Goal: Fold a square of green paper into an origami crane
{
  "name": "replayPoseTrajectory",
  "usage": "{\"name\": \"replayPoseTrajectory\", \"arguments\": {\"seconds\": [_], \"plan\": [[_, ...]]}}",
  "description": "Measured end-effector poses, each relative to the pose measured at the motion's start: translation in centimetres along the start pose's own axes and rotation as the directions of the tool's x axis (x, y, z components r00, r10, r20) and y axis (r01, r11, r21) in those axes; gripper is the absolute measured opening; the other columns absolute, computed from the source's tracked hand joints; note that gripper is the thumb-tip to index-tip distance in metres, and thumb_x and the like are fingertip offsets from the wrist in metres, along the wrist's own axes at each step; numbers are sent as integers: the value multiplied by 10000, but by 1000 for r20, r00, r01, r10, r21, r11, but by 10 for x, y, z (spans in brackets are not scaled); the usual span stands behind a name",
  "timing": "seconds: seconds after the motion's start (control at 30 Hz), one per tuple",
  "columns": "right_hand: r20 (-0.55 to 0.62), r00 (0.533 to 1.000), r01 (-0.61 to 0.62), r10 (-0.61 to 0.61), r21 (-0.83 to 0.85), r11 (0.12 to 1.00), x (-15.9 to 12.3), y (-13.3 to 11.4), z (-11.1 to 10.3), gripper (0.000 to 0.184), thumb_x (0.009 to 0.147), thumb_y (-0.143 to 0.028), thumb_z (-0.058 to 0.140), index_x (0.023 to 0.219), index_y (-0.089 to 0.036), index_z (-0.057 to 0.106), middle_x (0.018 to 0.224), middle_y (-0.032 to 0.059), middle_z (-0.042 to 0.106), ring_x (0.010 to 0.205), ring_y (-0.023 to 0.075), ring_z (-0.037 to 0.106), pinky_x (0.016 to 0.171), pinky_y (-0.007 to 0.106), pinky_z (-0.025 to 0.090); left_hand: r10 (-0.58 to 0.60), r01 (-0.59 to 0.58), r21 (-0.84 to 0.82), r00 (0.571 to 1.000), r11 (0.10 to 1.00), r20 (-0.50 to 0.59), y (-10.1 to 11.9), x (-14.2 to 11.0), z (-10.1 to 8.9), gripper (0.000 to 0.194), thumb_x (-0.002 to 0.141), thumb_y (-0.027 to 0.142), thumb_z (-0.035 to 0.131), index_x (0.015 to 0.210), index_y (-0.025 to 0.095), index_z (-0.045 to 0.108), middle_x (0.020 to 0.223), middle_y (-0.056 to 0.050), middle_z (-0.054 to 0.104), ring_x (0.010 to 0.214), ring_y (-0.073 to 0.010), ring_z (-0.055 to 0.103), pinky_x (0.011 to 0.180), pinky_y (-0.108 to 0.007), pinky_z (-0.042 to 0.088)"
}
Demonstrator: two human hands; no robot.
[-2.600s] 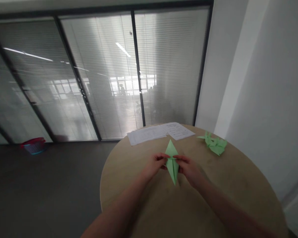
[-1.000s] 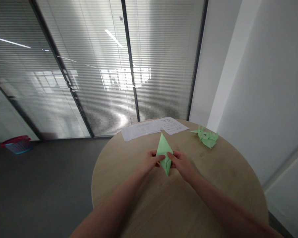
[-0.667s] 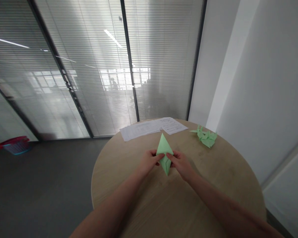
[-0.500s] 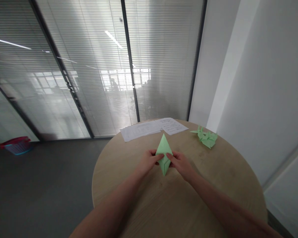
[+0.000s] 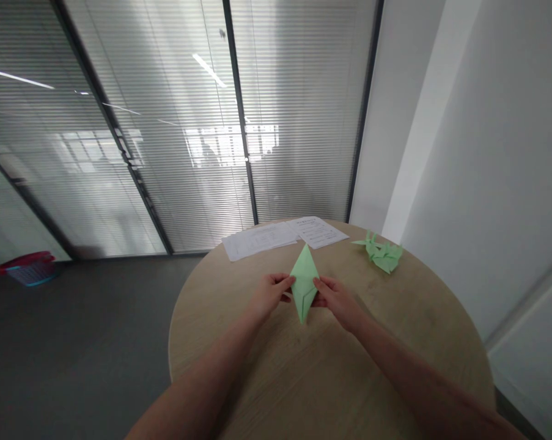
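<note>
Round table (image 5: pixel 220 305) before you, white sheets (image 5: pixel 260 242) at far edge. Your left hand (image 5: pixel 269 294) and right hand (image 5: pixel 337 297) pinch opposite side corners of green folded paper (image 5: pixel 304 278), between them over table. Uneven pull might tear it; slack grip might drop it.

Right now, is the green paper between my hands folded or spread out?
Folded: the green paper forms a narrow diamond, with flap edges showing on its lower half.
</note>
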State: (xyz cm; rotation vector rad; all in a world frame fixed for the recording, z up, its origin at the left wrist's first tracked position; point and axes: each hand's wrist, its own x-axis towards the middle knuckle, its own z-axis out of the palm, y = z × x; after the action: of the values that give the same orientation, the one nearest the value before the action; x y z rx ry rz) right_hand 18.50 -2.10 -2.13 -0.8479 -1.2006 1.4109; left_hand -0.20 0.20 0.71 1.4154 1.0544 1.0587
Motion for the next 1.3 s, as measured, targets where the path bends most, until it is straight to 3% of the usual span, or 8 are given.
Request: {"name": "replayPoseTrajectory", "arguments": {"seconds": [0.47,0.7,0.83,0.93,1.03,1.17,1.3], "plan": [[-17,1000,10,-11,-40,999,1,-2,-1,492,748,-635,710,898,-166,713,857,90,749,738,249,719,764,433,597,33,-32,43,999,999,-17,-1,0,3,328,778,465,708,776,138,732,755,-77,713,674,-177,643,562,-261,514],[-34,999,-9,9,21,1000,1,0,-2,487,776,-608,711,953,-155,702,874,96,746,731,232,717,737,405,605,160,-160,-59,987,985,-3,6,-3,-3,467,754,434,740,1128,170,652,833,-53,718,722,-180,665,575,-257,532],[-38,999,-23,25,65,998,2,2,-3,469,799,-588,697,1002,-165,693,886,91,747,727,222,716,720,389,605,178,-177,-24,979,984,95,2,-1,-1,417,722,381,769,1068,158,701,834,-49,709,683,-156,632,581,-264,538],[-47,999,-21,25,64,998,2,4,-3,479,801,-611,683,977,-166,679,825,76,734,689,211,704,691,385,604,158,-159,10,986,987,62,-3,0,1,373,730,350,759,1044,152,724,760,-30,687,648,-151,612,583,-277,543],[-32,999,-8,8,14,1000,2,5,-1,508,811,-643,655,972,-161,670,820,77,723,686,209,701,671,380,603,144,-144,17,990,989,-7,-5,1,2,296,770,369,720,964,147,744,822,-58,715,697,-170,635,600,-281,546],[-8,1000,30,-30,-61,998,0,4,2,550,845,-608,629,1182,-174,642,923,86,718,750,221,712,675,379,606,135,-133,30,990,991,-49,-2,1,2,264,811,394,681,829,137,738,763,-61,710,662,-164,624,604,-272,529],[-74,995,58,-62,-52,997,-2,3,4,754,839,-477,669,1500,-258,383,887,24,689,750,204,695,690,375,615,173,-174,4,979,985,-107,-2,1,4,254,771,401,718,825,157,674,690,-13,652,597,-137,583,545,-240,490]]}}
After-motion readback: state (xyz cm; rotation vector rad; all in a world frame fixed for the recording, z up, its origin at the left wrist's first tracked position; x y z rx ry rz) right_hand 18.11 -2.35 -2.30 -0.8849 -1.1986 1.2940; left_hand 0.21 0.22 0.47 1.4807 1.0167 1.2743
